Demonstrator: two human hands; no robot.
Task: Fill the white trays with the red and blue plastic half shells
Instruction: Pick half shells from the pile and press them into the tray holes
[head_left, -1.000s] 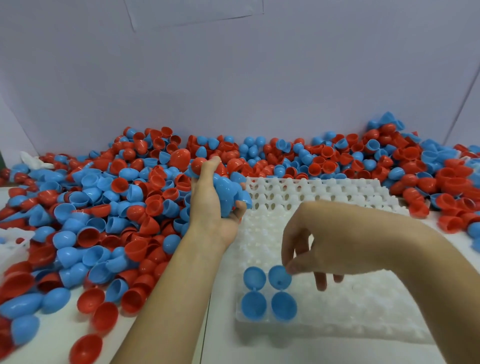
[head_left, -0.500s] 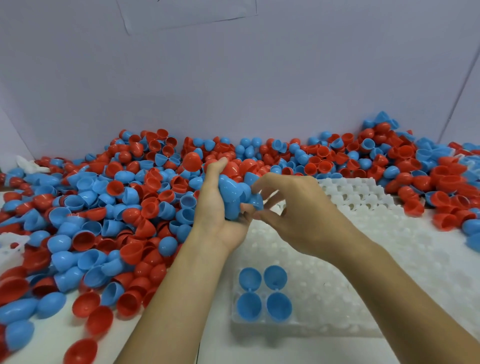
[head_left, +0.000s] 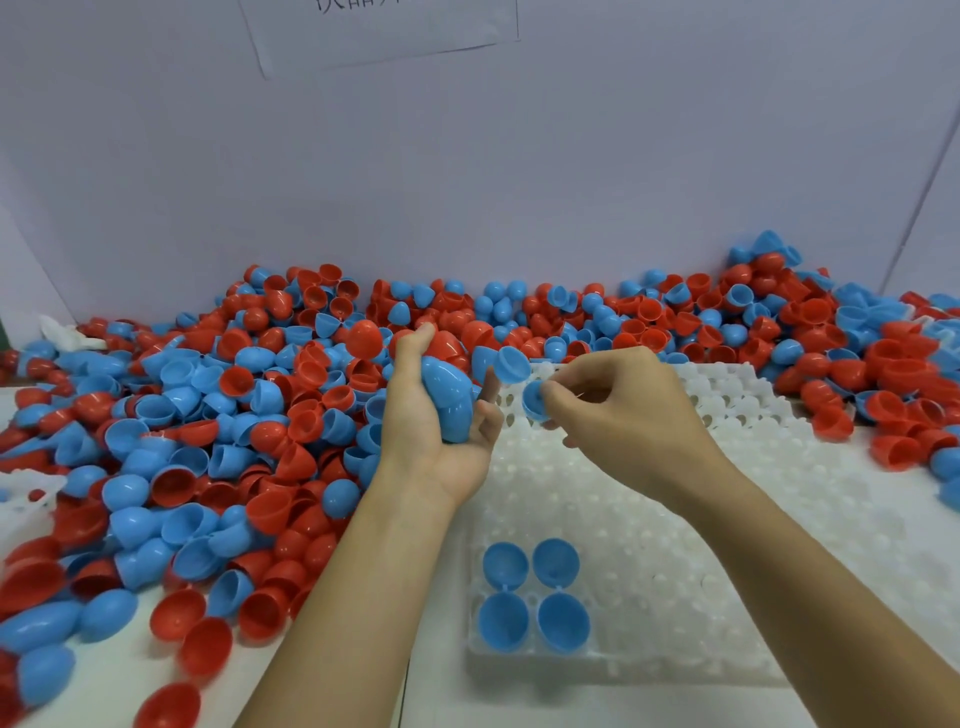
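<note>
A white tray (head_left: 727, 545) with many round pockets lies in front of me on the right. Several blue half shells (head_left: 532, 595) sit open side up in its near left corner. My left hand (head_left: 436, 415) is raised over the tray's left edge, palm up, and grips a nested stack of blue shells (head_left: 449, 400). My right hand (head_left: 618, 410) is just right of it and pinches one blue half shell (head_left: 535, 400) at the fingertips. Another blue shell (head_left: 511, 364) shows just above, between the two hands.
A deep heap of loose red and blue half shells (head_left: 208, 415) covers the table on the left and along the back wall to the right (head_left: 831, 332). A second white tray's corner (head_left: 21, 499) shows at the far left edge. A paper sheet hangs on the wall.
My right hand left the filled pockets, rose to the left hand's stack and drew one blue shell off it to the right. The left hand kept its stack raised.
</note>
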